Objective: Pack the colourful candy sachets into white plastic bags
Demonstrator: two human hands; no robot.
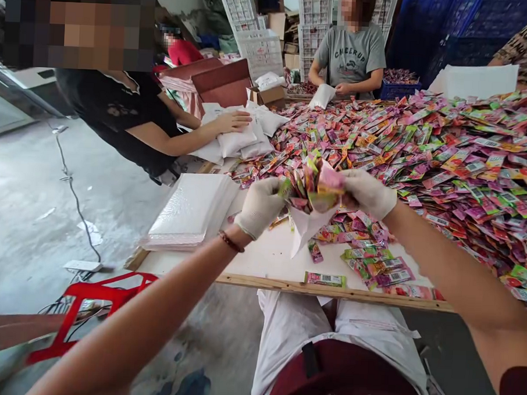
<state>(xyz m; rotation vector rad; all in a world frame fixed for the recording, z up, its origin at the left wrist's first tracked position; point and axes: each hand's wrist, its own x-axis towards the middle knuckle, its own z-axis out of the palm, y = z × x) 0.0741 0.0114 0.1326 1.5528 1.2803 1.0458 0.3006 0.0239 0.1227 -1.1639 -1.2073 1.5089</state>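
Both my hands wear white gloves and meet above the table's near edge. My left hand (259, 206) is closed on the rim of a white bag (308, 225) that hangs open below it. A bunch of small colourful sachets (313, 183) sticks out of the bag's mouth, with my right hand (368, 192) closed on them from the right. Under the hands, loose sachets (374, 263) lie on the white table (269, 259).
A huge heap of sachets (457, 153) covers the table's right and far side. A stack of flat white bags (190, 212) lies at the left. One person in black presses filled white bags (240, 139); another in grey sits at the far end. A red stool (82, 306) stands on the floor.
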